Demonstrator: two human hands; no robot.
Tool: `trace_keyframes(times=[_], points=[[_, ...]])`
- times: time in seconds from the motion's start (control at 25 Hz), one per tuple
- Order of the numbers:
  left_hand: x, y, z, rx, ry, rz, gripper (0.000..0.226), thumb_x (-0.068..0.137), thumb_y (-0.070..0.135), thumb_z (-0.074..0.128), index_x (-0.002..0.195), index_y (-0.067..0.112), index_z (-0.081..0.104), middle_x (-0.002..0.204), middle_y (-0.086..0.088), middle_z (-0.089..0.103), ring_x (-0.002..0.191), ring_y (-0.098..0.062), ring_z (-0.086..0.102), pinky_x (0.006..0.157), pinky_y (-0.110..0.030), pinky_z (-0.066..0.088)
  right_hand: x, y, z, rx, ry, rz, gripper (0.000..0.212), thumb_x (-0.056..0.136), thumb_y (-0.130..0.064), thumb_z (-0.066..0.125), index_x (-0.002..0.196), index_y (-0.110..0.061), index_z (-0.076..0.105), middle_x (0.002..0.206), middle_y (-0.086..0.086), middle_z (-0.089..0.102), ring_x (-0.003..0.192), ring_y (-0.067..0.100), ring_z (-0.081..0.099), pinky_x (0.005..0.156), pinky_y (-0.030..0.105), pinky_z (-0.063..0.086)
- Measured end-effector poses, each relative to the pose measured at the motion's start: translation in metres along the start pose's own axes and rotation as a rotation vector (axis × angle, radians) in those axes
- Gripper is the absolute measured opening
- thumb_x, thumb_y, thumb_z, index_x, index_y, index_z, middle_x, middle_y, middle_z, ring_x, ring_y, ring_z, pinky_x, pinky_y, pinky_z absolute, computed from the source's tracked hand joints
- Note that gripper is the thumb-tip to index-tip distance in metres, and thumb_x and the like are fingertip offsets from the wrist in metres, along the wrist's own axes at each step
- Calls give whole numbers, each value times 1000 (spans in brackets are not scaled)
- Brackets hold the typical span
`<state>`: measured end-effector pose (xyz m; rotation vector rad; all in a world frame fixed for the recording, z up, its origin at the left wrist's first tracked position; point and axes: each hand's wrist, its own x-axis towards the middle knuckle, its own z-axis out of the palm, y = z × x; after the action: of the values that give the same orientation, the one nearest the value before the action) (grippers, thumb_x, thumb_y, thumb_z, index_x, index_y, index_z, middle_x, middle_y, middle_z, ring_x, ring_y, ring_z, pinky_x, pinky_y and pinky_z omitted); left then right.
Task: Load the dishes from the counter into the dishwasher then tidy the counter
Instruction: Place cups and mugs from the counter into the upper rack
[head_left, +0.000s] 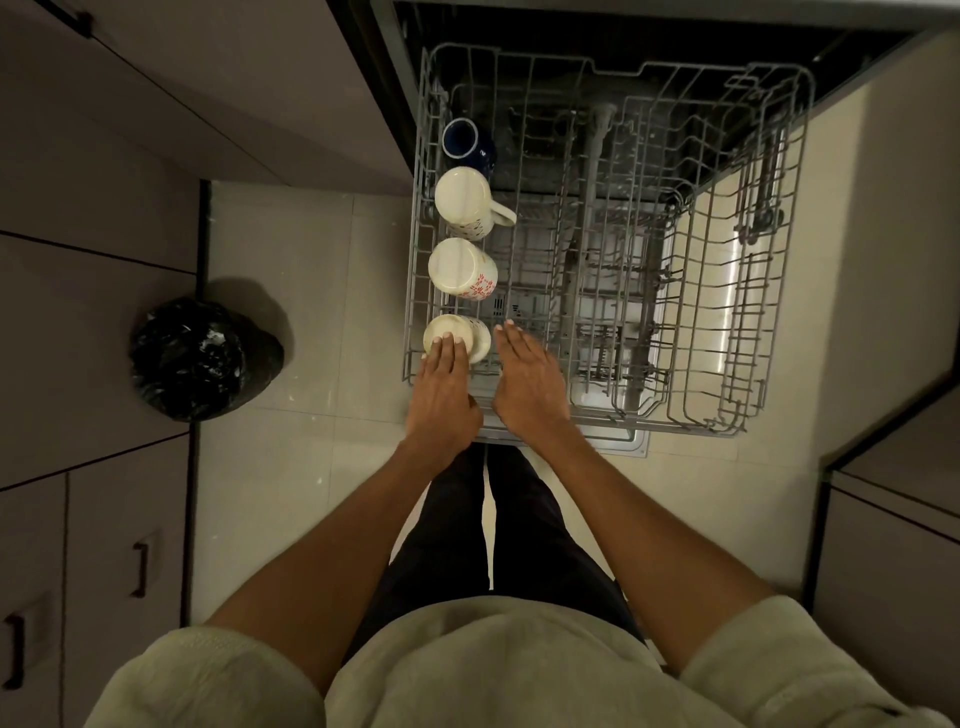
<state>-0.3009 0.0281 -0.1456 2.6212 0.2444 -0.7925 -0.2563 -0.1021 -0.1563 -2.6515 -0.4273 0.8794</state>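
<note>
Four mugs stand upside down in a row along the left side of the pulled-out upper rack (769, 249). The nearest mug (458, 339) sits at the rack's front-left corner; beyond it come a red-patterned mug (462, 267), a cream mug with its handle out (467, 203) and a dark blue mug (464, 141).

The left hand (441, 397) rests straight fingers on the nearest mug's base, its grip around nothing. The right hand (527, 382) hovers flat just right of that mug, also empty.

These look like glazed ceramic: stiff, fairly heavy, slick, chippable. Best held round the body.

To the right of the mugs the rack is bare wire, with plenty of room. A black bin bag (200, 358) sits on the floor left of the rack.
</note>
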Motion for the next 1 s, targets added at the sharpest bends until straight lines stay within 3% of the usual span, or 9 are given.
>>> trace_keyframes(times=[0.08,0.24,0.36,0.48,0.6,0.68,0.88,1.0], points=[[4,-5,-2,126,-105,1,80,91,18,50,157,3,8,165,-16,6,153,-27,4,125,-41,4,8,-8,-1,6,-29,-46,74,95,-14,53,159,-12,17,167,7,17,153,21,16,125,39,17],[6,-9,-4,87,-133,10,77,91,18,51,157,5,12,165,-15,9,152,-25,10,125,-39,7,18,-17,-2,65,-86,-77,66,95,-14,53,156,-7,29,160,11,34,148,24,29,121,36,24],[11,-11,-13,-30,-29,27,72,87,9,55,153,4,27,159,-15,29,147,-29,28,122,-39,19,23,-16,-8,144,-53,-72,57,90,-10,56,147,-7,46,147,11,52,135,27,46,113,40,38],[22,-14,-33,-145,139,62,72,80,0,64,148,2,38,152,-17,41,140,-33,39,119,-41,27,38,-14,-23,182,108,-47,35,87,-12,64,122,-7,62,116,11,67,111,29,58,89,42,52],[42,-19,-57,-156,258,78,81,79,-4,59,153,0,25,160,-18,24,150,-32,19,123,-45,20,69,-18,-50,212,276,37,38,87,-4,60,125,-5,63,117,14,67,113,31,55,89,43,54],[57,-21,-70,-150,254,51,87,78,-4,53,155,0,14,164,-17,10,153,-30,4,124,-45,13,100,-22,-69,243,308,71,47,87,-4,60,133,-5,56,124,17,63,119,35,52,89,43,51],[83,-28,-87,-160,108,-5,92,79,0,54,156,-2,3,165,-17,-4,153,-29,-6,124,-43,12,174,-33,-92,213,199,79,70,81,-16,74,145,-13,46,137,14,59,125,38,53,100,44,48],[85,-30,-88,-189,88,-27,93,81,1,56,156,1,1,165,-14,-5,153,-27,-6,125,-40,12,184,-39,-100,225,154,71,73,86,-17,74,150,-10,40,145,16,52,133,36,47,108,41,41]])
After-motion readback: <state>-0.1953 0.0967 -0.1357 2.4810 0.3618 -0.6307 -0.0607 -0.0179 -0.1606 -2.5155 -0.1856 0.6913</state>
